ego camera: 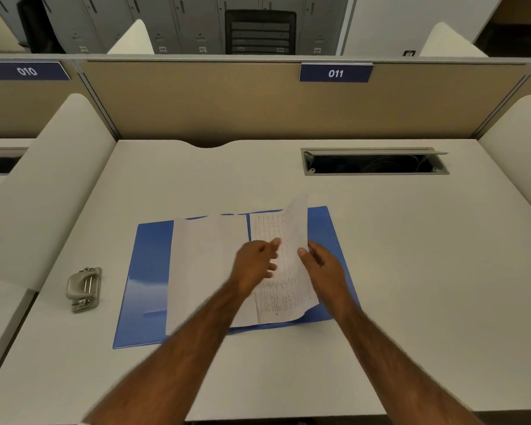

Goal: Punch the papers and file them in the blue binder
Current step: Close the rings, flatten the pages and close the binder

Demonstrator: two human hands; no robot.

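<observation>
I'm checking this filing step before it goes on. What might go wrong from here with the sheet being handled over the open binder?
1. The right hand pinches only the edge of the printed sheet, which already bows upward; it may crease or slip.
2. The left hand rests on the papers over the blue binder; pushing could skew them.
3. The hole punch sits apart at the left, so a sheet may get filed unpunched.

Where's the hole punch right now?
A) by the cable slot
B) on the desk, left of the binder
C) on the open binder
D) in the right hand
B: the punch sits alone on the desk, left of the open binder; both hands are on the papers.
</observation>
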